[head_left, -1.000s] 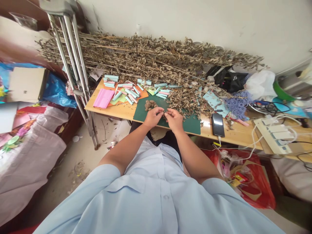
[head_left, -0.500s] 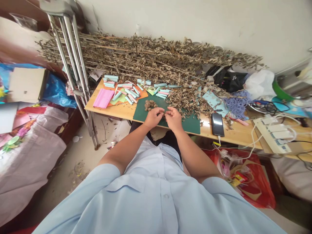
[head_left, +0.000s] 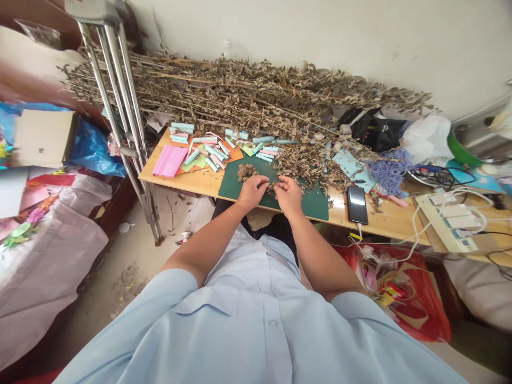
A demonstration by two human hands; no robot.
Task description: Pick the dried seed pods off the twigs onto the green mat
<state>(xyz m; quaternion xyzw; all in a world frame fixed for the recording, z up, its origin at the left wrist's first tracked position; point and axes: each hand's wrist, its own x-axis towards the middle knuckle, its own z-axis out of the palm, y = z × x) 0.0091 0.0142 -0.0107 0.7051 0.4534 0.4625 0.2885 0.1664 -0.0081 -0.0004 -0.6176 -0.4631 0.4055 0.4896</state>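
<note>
Over the green cutting mat (head_left: 236, 189), my left hand (head_left: 253, 193) is closed, thumb against fingertips. Close to its right, my right hand (head_left: 288, 195) is curled in a similar pinch. A small brown scrap of dried leaf (head_left: 271, 188) shows at the fingertips in the narrow gap between them; its exact shape is too small to make out. Just beyond my left hand sits a cluster of rolled brown leaf balls (head_left: 246, 171). Loose dried leaves (head_left: 300, 165) are heaped on the mat past my right hand.
Long dried leafy stalks (head_left: 240, 90) lie along the wall. Paper rolls (head_left: 212, 152) and a pink paper stack (head_left: 170, 160) are on the table's left. A phone (head_left: 357, 204), purple yarn (head_left: 390, 170) and a power strip (head_left: 448, 221) lie rightward. Metal crutches (head_left: 120, 106) lean at the left.
My right hand has shifted slightly to the right, widening the gap between the fingertips. My left hand has barely moved.
</note>
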